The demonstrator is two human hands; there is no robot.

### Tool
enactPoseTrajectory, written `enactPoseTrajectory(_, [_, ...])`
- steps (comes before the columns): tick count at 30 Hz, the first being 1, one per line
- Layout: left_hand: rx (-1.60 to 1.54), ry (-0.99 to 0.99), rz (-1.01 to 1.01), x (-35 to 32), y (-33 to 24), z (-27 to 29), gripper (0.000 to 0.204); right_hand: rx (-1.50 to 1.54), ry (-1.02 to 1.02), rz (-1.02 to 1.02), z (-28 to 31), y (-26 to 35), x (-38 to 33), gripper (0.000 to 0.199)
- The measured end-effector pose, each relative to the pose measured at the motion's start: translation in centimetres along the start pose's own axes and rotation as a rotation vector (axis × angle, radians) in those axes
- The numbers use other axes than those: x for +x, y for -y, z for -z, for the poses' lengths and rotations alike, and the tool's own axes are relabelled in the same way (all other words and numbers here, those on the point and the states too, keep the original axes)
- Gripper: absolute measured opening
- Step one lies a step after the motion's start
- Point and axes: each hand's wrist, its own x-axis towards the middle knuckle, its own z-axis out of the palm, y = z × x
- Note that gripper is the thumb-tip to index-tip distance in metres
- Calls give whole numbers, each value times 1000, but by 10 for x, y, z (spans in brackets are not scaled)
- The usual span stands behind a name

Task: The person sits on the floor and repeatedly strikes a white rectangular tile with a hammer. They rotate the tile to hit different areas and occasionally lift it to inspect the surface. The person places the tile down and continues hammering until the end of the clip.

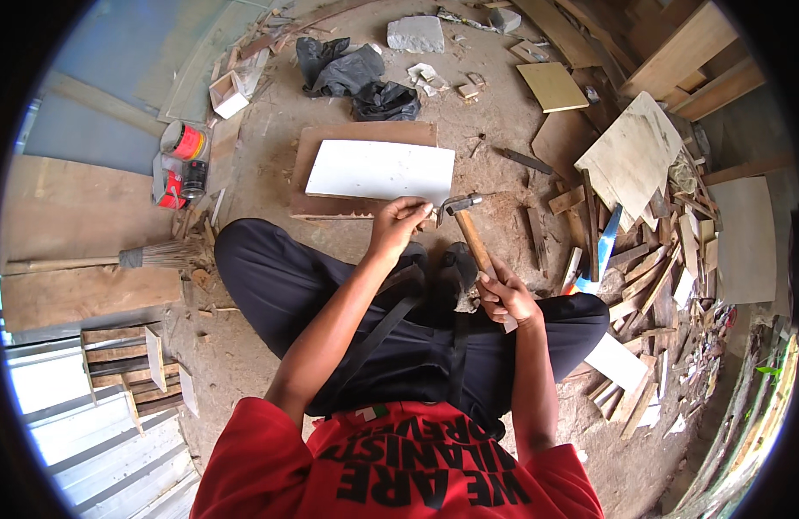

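Observation:
My right hand (pixel 506 294) is wrapped round the wooden handle of a claw hammer (pixel 474 240). The hammer tilts up and to the left, its dark metal head above the bare floor just right of a white board. My left hand (pixel 399 227) is closed in a pinch beside the hammer head, close to its claw. Whatever lies between those fingertips is too small to make out. Just beyond my left hand, the white board (pixel 380 169) rests on a larger brown board (pixel 365 131) on the floor.
Black plastic bags (pixel 343 69) and a concrete block (pixel 416 35) lie farther off. Paint cans (pixel 183 141) and a broom (pixel 161 255) are at the left. Scrap wood (pixel 650 268) piles up at the right, with a dark file-like bar (pixel 526 160) nearer the boards.

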Motion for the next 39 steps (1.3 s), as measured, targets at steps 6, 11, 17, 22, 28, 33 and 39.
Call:
enactPoseTrajectory(6, [-12, 64, 157, 7, -3, 10, 18, -17, -23, -34, 2, 2, 4, 63])
enactPoseTrajectory(11, [367, 147, -211, -9, 5, -6, 14, -17, -13, 27, 6, -1, 10, 64])
enactPoseTrajectory(17, [234, -30, -234, 20, -16, 4, 12, 62, -73, 165, 19, 6, 7, 55])
enactPoseTrajectory(22, [182, -157, -451, 124, -86, 21, 23, 130, -154, 252, 36, 5, 11, 49])
enactPoseTrajectory(28, [911, -408, -656, 224, -116, 84, 20, 90, -172, 244, 30, 9, 15, 48])
enactPoseTrajectory(33, [1193, 96, -362, 164, -78, 98, 76, 132, -164, 259, 40, 4, 10, 48])
enactPoseTrajectory(39, [1689, 430, -124, 111, -76, 106, 157, 72, -151, 183, 38, 2, 21, 46])
